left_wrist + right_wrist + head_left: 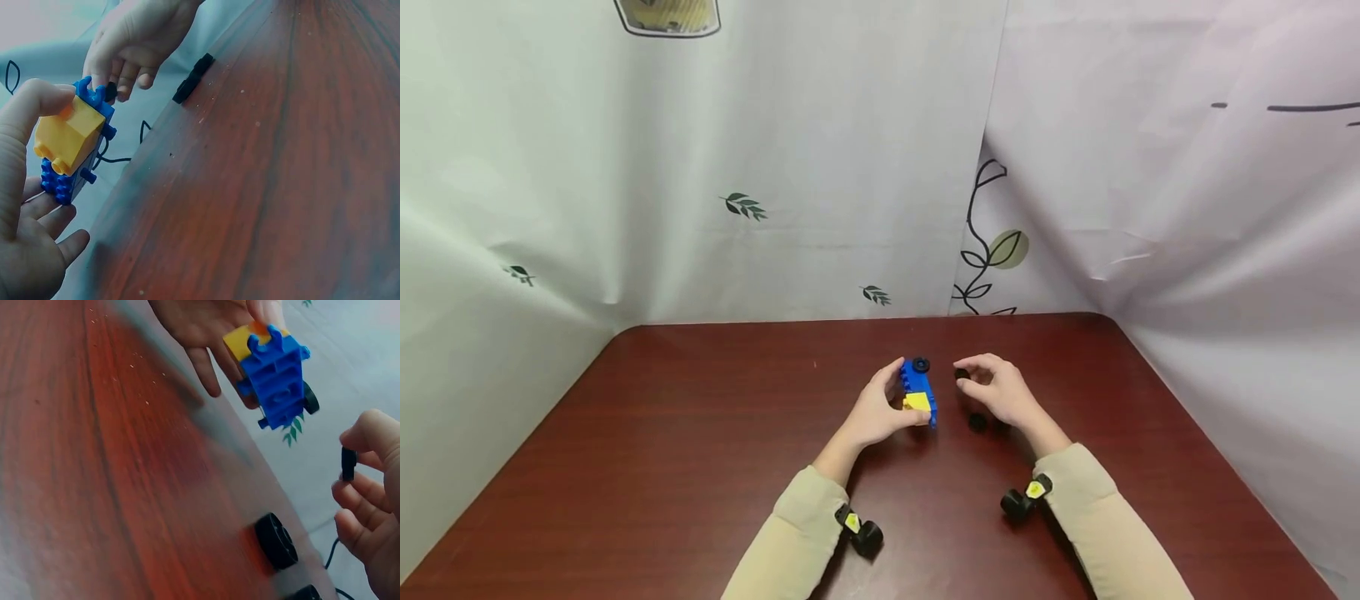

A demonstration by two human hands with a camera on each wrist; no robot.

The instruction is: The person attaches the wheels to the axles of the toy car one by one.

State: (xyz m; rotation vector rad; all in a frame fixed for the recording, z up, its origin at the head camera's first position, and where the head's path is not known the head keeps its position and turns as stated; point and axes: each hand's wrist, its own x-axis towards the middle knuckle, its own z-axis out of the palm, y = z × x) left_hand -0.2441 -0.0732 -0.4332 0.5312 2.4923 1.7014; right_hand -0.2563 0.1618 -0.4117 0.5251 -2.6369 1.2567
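My left hand [871, 412] grips a toy car [919, 383] made of a blue base and a yellow block [70, 134], thumb on the yellow side and fingers at the other end. In the right wrist view the blue underside [275, 387] faces the camera, with bare axle stubs on one side. One black wheel [921, 365] sits on the car's far end. To the right, my right hand [1006, 393] pinches a loose black wheel [349, 464] between thumb and fingertips, apart from the car.
A black wheel [275, 540] stands on the brown table [700, 450] below my right hand, with another wheel [306, 593] beside it. Both sleeves carry a strapped wrist camera [1017, 505]. A pale patterned curtain [820, 167] hangs behind the table.
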